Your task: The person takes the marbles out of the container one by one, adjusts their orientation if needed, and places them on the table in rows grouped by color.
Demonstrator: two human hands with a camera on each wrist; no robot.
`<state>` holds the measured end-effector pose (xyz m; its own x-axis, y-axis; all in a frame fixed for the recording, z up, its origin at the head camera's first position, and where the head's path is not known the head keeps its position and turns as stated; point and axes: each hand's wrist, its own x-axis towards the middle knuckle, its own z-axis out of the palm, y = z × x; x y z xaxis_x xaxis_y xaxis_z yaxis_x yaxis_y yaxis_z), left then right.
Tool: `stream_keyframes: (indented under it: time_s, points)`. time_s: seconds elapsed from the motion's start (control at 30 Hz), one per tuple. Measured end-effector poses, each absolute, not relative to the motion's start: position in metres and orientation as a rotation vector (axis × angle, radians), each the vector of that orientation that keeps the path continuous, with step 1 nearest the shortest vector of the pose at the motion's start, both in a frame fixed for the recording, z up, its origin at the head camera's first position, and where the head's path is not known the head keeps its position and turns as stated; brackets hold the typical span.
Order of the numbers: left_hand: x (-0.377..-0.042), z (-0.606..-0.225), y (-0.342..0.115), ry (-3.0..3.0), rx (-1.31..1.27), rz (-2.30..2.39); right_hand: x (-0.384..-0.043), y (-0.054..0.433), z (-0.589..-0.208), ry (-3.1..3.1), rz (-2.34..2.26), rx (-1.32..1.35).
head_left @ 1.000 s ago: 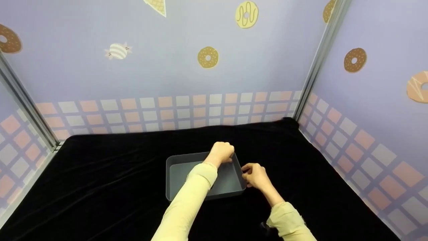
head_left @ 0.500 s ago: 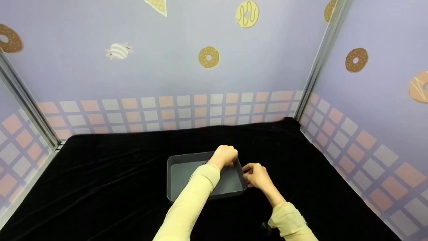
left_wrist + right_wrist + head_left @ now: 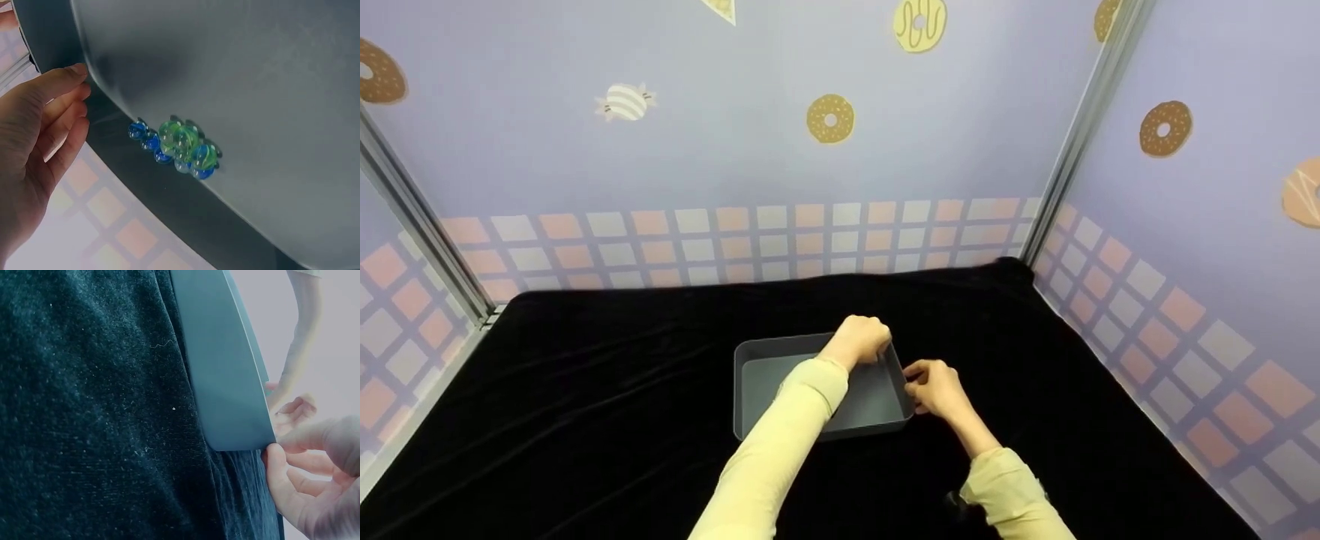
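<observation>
A dark grey rectangular tray (image 3: 780,382) with rounded corners rests on the black cloth. Over its far right corner my left hand (image 3: 859,337) reaches in from above. In the left wrist view, the left hand (image 3: 42,124) has its fingers loosely bent beside the tray wall, with nothing visible between them. Near that hand, a cluster of glass marbles (image 3: 183,140), green and blue, lies against the wall. My right hand (image 3: 937,390) is at the tray's right side. Its thumb and finger (image 3: 275,461) pinch the tray rim in the right wrist view.
Black velvet cloth (image 3: 585,420) with folds covers the table. Behind it and to the right rise lilac panels (image 3: 735,150) printed with doughnuts and pink and white squares. Metal posts (image 3: 1072,150) stand at the panel corners.
The head view has tilted slightly, so the scene sits a little higher. The left hand has shifted slightly over the tray corner. The right hand keeps its place at the rim.
</observation>
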<state>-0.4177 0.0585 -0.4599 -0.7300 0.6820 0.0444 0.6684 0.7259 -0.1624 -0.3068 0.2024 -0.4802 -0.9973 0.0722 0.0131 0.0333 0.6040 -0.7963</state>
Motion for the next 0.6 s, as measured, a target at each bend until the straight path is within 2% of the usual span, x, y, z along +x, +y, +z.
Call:
stream_keyframes:
  time_s: [0.6]
  points:
    - [-0.416, -0.443, 0.021, -2.813, -1.131, 0.094, -0.307, 0.201, -0.480, -2.769, 1.363, -0.082]
